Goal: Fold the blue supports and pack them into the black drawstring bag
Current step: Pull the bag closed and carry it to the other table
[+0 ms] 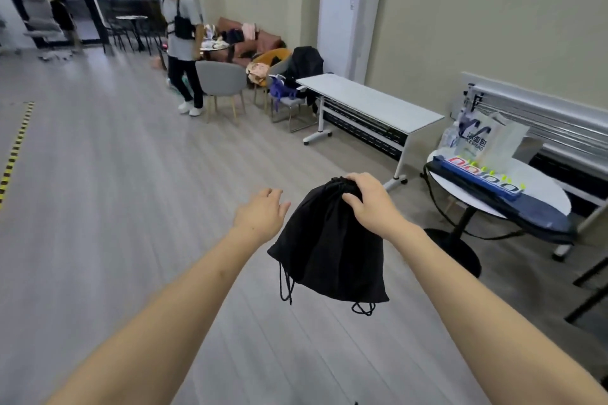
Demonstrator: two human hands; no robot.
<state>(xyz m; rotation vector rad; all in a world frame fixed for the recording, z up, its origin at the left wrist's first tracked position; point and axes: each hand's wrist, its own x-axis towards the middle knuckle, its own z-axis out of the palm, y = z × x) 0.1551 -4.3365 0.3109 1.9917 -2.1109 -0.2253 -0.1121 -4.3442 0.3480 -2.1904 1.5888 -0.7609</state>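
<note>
The black drawstring bag (pixel 329 250) hangs in the air in front of me, bulging, its cords dangling below. My right hand (pixel 370 204) grips its gathered top. My left hand (pixel 263 214) hovers just left of the bag with fingers apart, holding nothing. A long blue item (pixel 477 177) with red and white markings and green tips lies on the round white table (pixel 539 200) at the right. Whatever fills the bag is hidden.
A white folding table (pixel 371 102) stands along the right wall near a tall air conditioner (pixel 345 10). Chairs (pixel 220 82) and a person (pixel 182 39) with a headset are further back. Grey wood floor spreads to the left, with yellow-black tape (pixel 13 154).
</note>
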